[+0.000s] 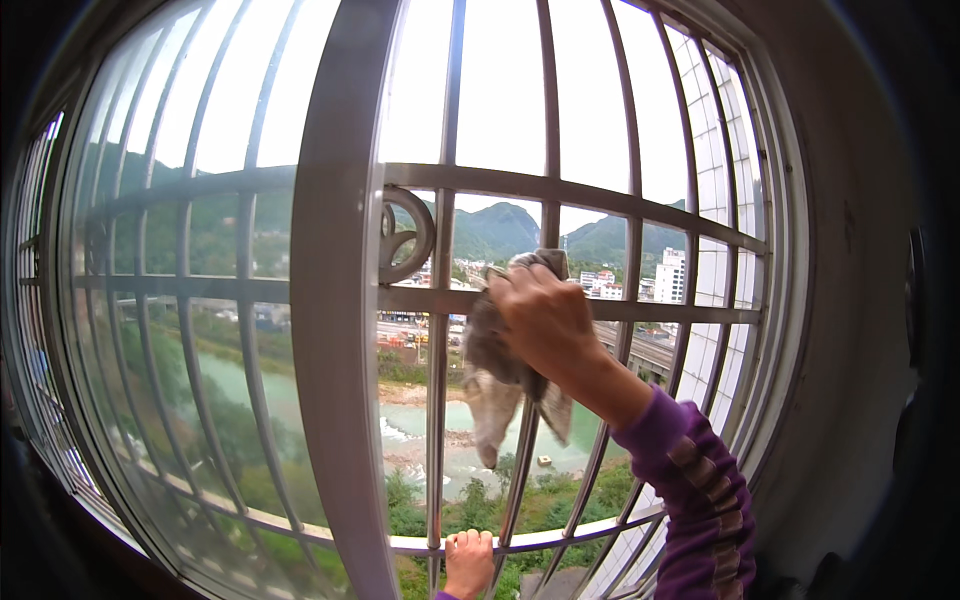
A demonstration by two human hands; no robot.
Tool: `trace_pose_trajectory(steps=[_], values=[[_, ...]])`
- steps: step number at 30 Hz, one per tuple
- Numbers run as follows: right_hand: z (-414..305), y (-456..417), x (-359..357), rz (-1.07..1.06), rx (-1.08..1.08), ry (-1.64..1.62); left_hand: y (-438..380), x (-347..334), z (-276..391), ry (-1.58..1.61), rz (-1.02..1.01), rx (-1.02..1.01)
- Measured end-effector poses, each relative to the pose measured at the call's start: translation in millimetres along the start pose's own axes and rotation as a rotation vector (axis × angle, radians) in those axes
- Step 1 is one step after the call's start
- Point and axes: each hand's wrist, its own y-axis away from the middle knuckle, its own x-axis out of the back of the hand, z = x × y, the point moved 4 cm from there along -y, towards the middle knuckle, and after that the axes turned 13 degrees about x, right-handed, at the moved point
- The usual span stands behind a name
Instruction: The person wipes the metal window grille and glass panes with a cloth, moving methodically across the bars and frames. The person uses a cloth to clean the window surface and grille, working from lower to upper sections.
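My right hand, in a purple sleeve, grips a grey, dirty cloth against a vertical bar of the metal window grille. The cloth wraps the bar near the middle horizontal rail, and its loose ends hang down below my hand. Lower down, my left hand is closed over the bottom rail of the grille between two upright bars. Only its back and fingers show at the lower edge of the picture.
A wide window frame post stands left of my hands, with a glass pane beyond it. A round metal ornament sits between two rails. At the right are the frame's side edge and a white tiled wall. A river lies far below outside.
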Motion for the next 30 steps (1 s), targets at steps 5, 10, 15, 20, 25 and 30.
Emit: trace_pose_trajectory(steps=[5, 10, 15, 20, 25, 30], values=[[4, 23, 10, 0.069, -0.010, 0.083, -5, -7, 11, 0.007, 0.045, -0.009], [14, -16, -2, -0.166, -0.035, -0.189, -2, -11, 10, -0.107, 0.074, -0.002], [2, -33, -7, -0.393, -0.031, -0.143, -6, 13, 11, -0.020, -0.063, 0.003], [3, 16, 1, 0.117, -0.059, 0.043, -6, 14, 8, -0.034, -0.042, -0.003], [1, 52, 19, 0.251, -0.058, 0.093, -5, 4, 6, 0.111, -0.044, 0.008], [18, 95, 33, 0.320, -0.247, 0.007, -4, 4, 13, 0.042, 0.075, 0.001]])
